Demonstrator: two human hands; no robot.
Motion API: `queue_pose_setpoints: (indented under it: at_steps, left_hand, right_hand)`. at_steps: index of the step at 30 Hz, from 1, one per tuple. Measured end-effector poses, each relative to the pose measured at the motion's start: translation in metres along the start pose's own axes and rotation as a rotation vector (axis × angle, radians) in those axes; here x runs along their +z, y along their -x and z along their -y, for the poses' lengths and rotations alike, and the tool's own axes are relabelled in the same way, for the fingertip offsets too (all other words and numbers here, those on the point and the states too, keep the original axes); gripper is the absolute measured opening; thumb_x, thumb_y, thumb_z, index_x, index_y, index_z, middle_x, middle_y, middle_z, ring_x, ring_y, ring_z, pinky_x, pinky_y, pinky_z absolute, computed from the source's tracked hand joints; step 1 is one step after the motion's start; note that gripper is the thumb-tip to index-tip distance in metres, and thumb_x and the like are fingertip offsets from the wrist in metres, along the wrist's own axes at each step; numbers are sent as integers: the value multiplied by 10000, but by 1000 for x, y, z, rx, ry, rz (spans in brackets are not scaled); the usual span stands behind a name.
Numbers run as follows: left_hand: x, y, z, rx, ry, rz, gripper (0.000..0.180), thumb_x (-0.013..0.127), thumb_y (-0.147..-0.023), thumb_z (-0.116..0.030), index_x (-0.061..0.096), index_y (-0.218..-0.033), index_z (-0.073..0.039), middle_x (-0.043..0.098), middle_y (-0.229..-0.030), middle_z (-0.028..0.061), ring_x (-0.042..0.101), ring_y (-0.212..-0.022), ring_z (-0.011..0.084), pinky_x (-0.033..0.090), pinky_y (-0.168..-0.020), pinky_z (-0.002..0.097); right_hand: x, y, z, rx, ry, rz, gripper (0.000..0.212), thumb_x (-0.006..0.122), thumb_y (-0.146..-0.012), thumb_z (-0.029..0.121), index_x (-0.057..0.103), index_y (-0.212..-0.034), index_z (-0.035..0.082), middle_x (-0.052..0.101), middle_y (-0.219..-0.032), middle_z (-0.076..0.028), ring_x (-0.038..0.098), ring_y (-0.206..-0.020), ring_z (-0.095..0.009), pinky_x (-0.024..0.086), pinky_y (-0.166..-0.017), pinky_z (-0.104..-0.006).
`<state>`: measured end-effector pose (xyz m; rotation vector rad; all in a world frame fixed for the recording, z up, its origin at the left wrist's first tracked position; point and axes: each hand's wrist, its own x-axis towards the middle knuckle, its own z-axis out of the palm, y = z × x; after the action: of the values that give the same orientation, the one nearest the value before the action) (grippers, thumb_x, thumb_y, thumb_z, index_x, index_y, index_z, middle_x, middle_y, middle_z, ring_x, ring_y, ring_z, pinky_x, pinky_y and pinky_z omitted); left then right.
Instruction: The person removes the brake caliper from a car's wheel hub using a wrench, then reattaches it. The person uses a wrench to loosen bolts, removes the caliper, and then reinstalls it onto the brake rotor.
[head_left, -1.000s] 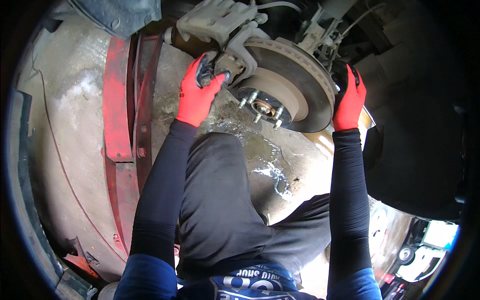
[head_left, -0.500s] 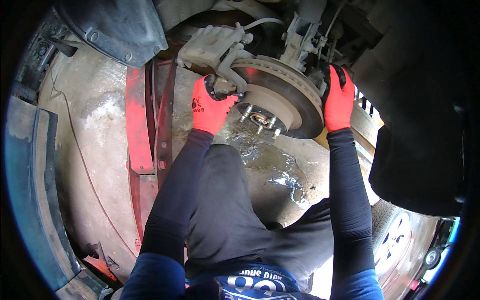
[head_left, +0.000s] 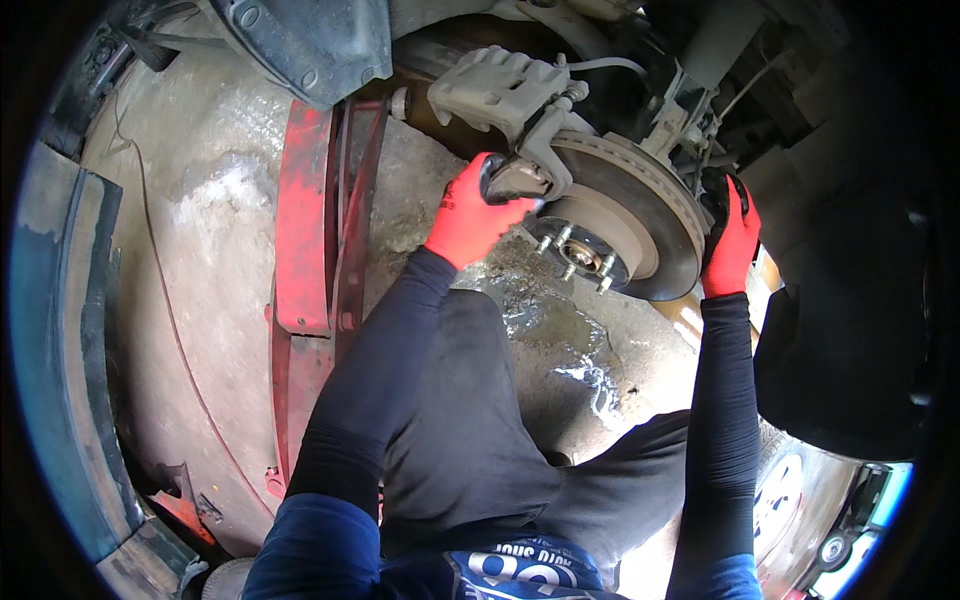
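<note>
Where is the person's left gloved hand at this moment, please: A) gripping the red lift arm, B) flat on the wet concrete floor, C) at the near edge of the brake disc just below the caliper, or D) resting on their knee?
C: the left hand in its red glove is pressed against the near edge of the brake disc, just under the grey caliper.

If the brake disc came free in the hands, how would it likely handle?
The brake disc looks like thick solid metal, so probably heavy and rigid. Round, it could roll if set on edge. The left hand and right hand are gloved at opposite sides, which likely helps grip.
</note>
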<state>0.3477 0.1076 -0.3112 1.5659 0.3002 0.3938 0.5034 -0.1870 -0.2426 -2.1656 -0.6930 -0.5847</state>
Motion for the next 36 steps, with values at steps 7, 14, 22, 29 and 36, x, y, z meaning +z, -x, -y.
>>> queue_pose_setpoints:
  at_steps: [7,14,22,29,36]
  left_hand:
    - [-78,38,-38,475,-851,8,294,771,-781,-139,649,-1027,-36,650,-925,125,629,-830,300,501,-731,391]
    - [-94,65,-99,719,-1205,-51,342,724,-815,-217,663,-1127,-89,626,-1043,77,608,-986,288,474,-883,408]
    - [2,72,-167,1063,-1045,190,334,692,-743,-217,657,-1061,-124,633,-1031,46,610,-1006,252,482,-892,429]
    - [111,81,-194,1188,-820,571,601,814,-602,-252,665,-1176,-157,614,-1198,81,568,-1159,322,433,-1030,509]
    - [127,20,-167,739,-701,139,659,820,-773,-228,547,-1338,-27,509,-1373,193,488,-1279,388,407,-1079,450]
  right_hand:
    - [3,0,-2,-20,48,-2,354,480,-940,10,622,-1264,1,647,-1248,-168,614,-1148,-281,428,-1058,-343]
    - [-4,0,-14,-21,119,-53,338,520,-935,11,613,-1260,0,646,-1238,-190,600,-1164,-324,421,-1054,-361]
    - [-63,74,109,342,-408,88,257,586,-991,191,640,-1098,-36,653,-988,-114,618,-933,-224,484,-871,-343]
    - [-142,137,125,1128,-1347,211,308,600,-981,290,676,-1024,-5,666,-821,-93,618,-632,-174,466,-550,-270]
    - [-207,251,63,1221,-1590,-190,435,590,-920,344,610,-1034,-75,610,-734,-147,551,-589,-205,474,-541,-281]
